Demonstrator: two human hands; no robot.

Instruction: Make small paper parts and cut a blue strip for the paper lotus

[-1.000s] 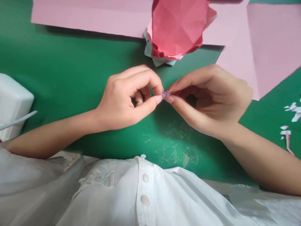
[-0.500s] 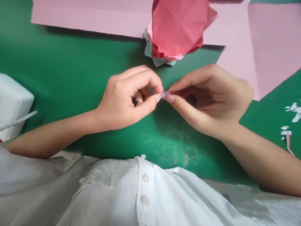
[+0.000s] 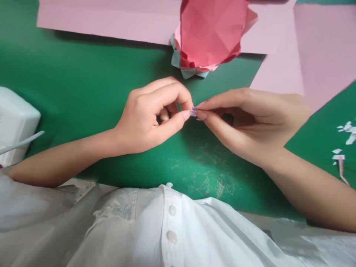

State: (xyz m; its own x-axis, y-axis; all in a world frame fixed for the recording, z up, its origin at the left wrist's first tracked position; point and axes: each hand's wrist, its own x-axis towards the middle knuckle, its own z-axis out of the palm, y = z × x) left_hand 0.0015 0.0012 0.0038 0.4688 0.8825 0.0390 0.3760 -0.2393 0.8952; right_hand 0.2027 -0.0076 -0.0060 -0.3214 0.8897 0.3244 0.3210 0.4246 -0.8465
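A tiny purple paper piece (image 3: 194,111) sits between the fingertips of both hands, just above the green table cover (image 3: 83,85). My left hand (image 3: 151,115) is curled, thumb and forefinger pinched on the left side of the piece. My right hand (image 3: 250,122) pinches the right side of it with thumb and forefinger, the other fingers folded under. Most of the piece is hidden by the fingertips.
A crumpled red and pink paper form (image 3: 211,35) lies just beyond the hands on pink sheets (image 3: 111,20). A white box (image 3: 15,122) stands at the left edge. White paper scraps (image 3: 343,142) lie at the right. My white shirt (image 3: 167,230) fills the bottom.
My right hand has flattened and rotated, its knuckles dropping lower, and less of the purple piece shows. The left hand has stayed put.
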